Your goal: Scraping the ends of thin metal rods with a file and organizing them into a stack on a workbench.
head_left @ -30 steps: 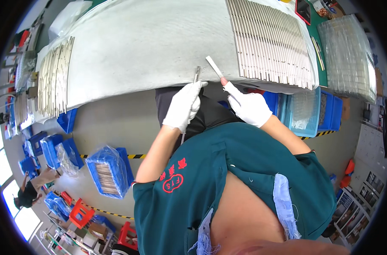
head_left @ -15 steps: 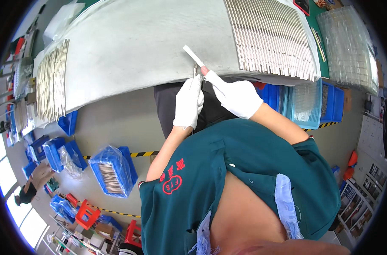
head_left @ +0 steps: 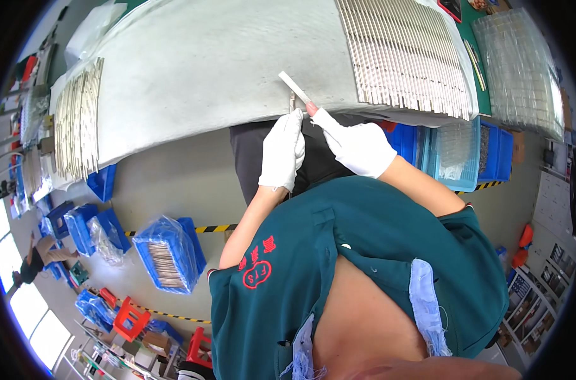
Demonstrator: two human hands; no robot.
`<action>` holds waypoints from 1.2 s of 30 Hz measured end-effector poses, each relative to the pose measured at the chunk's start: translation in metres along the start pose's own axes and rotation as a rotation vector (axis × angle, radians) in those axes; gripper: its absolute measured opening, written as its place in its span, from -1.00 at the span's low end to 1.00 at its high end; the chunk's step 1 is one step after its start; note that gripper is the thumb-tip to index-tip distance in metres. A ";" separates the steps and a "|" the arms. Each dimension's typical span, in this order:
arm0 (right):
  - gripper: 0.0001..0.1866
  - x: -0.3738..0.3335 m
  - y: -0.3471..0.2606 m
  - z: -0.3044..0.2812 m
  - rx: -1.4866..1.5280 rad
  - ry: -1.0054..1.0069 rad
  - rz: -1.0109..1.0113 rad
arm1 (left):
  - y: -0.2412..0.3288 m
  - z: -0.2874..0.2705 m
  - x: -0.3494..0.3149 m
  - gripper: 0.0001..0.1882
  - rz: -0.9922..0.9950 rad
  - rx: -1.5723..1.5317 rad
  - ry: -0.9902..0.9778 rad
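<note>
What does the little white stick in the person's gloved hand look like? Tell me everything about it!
The white stick is a thin, flat, straight strip, pale and plain, perhaps metal or plastic. It tilts, its free end pointing up and to the left over the grey padded table. Its lower end is pinched by the fingertips of the right hand in a white glove. The gloved left hand sits right beside it, holding a thin grey tool near the strip's lower end; whether they touch is unclear.

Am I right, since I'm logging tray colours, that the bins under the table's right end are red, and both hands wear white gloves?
Not quite. The head view shows the bins under the table are blue, not red. The left hand and right hand do wear white gloves.
</note>
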State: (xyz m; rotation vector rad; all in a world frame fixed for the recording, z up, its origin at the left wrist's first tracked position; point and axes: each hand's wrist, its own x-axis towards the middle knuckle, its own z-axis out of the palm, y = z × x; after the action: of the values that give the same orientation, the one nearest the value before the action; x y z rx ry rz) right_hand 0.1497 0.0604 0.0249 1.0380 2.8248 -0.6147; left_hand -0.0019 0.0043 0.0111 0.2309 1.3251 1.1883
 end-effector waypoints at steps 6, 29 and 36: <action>-0.34 0.017 0.003 0.006 0.012 0.262 -0.037 | 0.005 -0.002 -0.002 -0.75 -0.007 0.000 -0.056; -0.55 0.007 0.028 0.051 0.147 0.388 -0.089 | 0.084 0.016 -0.038 -0.62 1.209 1.207 -0.215; -0.70 0.009 0.011 0.013 0.134 0.189 -0.013 | 0.086 0.044 0.026 -0.59 1.369 1.683 0.013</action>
State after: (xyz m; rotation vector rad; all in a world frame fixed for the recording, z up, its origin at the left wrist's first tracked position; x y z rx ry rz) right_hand 0.1486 0.0683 0.0070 1.1584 2.9891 -0.7549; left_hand -0.0164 0.0828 0.0716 2.6117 1.8800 0.6393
